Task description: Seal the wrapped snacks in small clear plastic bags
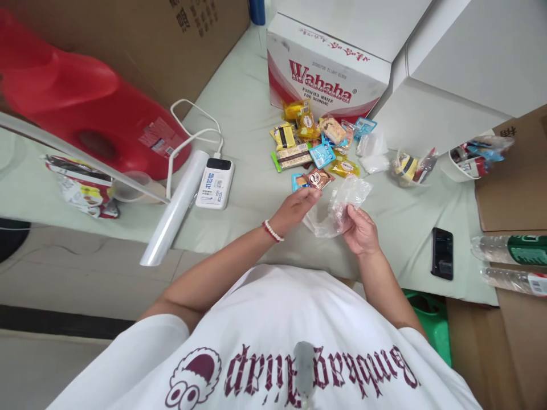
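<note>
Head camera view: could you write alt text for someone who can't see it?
A person's left hand and right hand hold a clear plastic bag open above a pale green table. Beyond lie a pile of wrapped snacks and a Wahaha box, with a white power bank at left.

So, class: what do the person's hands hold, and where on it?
A clear plastic bag. The right hand pinches its lower right edge; the left hand touches its left edge, near the opening.
</note>
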Motion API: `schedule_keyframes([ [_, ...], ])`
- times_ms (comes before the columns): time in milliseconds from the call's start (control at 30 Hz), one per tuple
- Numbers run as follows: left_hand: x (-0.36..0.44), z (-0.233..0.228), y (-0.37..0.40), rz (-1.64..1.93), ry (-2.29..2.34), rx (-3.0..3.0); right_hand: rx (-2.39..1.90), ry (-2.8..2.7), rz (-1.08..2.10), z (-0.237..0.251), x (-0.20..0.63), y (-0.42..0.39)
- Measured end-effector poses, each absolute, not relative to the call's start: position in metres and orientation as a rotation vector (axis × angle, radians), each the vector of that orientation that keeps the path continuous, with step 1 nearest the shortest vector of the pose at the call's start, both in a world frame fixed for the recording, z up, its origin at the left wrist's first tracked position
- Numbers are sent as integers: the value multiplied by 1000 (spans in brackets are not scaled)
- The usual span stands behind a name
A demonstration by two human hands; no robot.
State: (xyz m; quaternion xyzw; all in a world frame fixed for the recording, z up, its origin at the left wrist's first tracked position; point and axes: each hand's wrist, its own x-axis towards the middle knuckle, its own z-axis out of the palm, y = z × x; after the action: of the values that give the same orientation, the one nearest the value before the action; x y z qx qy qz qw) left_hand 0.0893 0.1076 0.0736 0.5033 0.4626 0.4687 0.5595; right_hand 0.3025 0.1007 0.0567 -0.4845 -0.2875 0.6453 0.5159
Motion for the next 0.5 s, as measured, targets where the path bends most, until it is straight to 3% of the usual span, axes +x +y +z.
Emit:
schedule_keyframes([
  [367, 114, 57, 109, 1118, 924, 928, -1246, -949, 1581, 64, 309, 121],
  [433, 115, 53, 106, 1139, 959, 870, -1300, -1079, 1451, 62, 310, 122],
  [500, 115, 51, 104, 1138, 988, 832, -1406, -1215, 1098, 63, 310, 120],
])
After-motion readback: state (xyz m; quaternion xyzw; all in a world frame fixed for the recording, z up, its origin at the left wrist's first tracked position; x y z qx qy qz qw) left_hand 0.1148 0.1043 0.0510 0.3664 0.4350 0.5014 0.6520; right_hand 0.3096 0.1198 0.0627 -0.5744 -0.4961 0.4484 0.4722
